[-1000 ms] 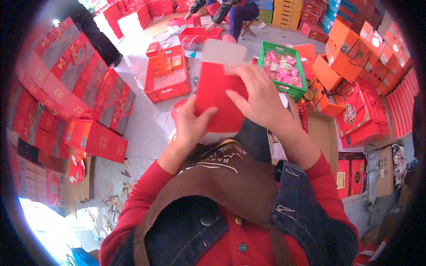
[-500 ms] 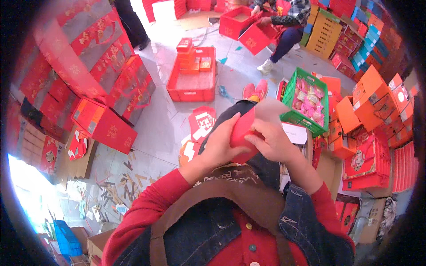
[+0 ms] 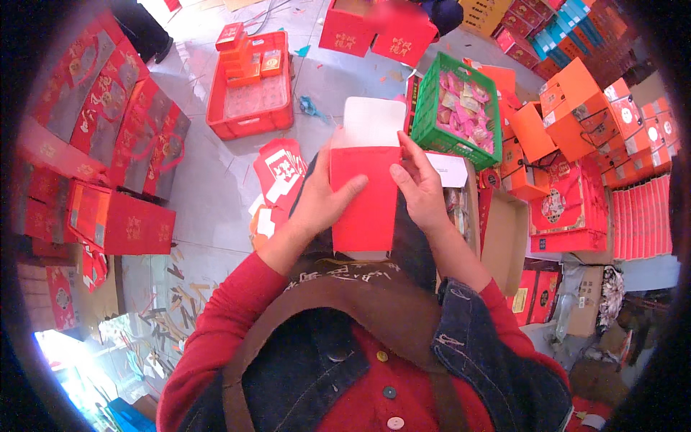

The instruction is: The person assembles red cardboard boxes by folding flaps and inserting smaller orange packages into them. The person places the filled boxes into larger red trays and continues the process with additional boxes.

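Note:
I hold a red cardboard box (image 3: 364,201) over my lap, its red face toward me and a white-lined flap (image 3: 374,119) standing up at its far end. My left hand (image 3: 324,191) wraps its left side, thumb lying across the face. At the upper right edge, my right hand (image 3: 421,189) grips the box with thumb and fingers. The box's underside and inside are hidden. Just left of my left forearm, several flat red-and-white cartons (image 3: 279,171) lie on the floor. A green crate (image 3: 456,153) of pink-wrapped packets (image 3: 464,111) stands beyond my right hand.
A red plastic crate (image 3: 252,128) with small orange-red boxes (image 3: 241,66) stands ahead left. Red gift bags (image 3: 108,93) and a red box (image 3: 137,223) line the left. Orange boxes (image 3: 572,108) stack up at right. Another person (image 3: 445,13) is at the top beside red boxes.
The red box has gone from tilted to straight, its red face now toward me and its white flap raised. My right hand has moved to its right edge. The whole view has shifted.

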Demonstrator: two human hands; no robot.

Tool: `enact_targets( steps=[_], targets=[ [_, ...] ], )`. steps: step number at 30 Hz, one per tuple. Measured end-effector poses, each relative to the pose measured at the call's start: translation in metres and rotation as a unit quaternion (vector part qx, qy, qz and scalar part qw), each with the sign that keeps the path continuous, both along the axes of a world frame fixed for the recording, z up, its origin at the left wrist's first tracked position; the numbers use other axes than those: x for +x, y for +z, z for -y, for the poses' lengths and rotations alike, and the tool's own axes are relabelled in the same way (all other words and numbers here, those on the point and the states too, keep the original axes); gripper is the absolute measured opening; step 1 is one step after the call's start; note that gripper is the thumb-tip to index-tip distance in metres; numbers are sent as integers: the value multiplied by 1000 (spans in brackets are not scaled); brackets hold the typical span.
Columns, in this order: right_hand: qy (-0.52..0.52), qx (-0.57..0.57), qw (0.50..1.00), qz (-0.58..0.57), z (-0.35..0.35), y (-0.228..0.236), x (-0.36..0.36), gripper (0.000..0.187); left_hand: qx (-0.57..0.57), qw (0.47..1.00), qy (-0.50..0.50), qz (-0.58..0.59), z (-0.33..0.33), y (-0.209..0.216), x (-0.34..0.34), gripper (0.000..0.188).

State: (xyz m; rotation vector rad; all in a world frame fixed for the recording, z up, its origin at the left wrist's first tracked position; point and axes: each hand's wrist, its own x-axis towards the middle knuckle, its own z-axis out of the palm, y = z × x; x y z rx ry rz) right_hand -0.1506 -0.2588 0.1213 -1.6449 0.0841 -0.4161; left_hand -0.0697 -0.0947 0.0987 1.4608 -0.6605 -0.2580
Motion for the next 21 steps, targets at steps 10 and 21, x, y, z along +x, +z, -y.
enact_targets(
  steps=[10, 21],
  targets=[
    [63, 13, 998, -17, 4, -2, 2, 33, -6, 999, 24, -40, -4, 10, 4, 26],
    [21, -11, 975, -221, 0, -68, 6, 45, 190, 968, 61, -150, 1, -101, 25, 59]
  ],
)
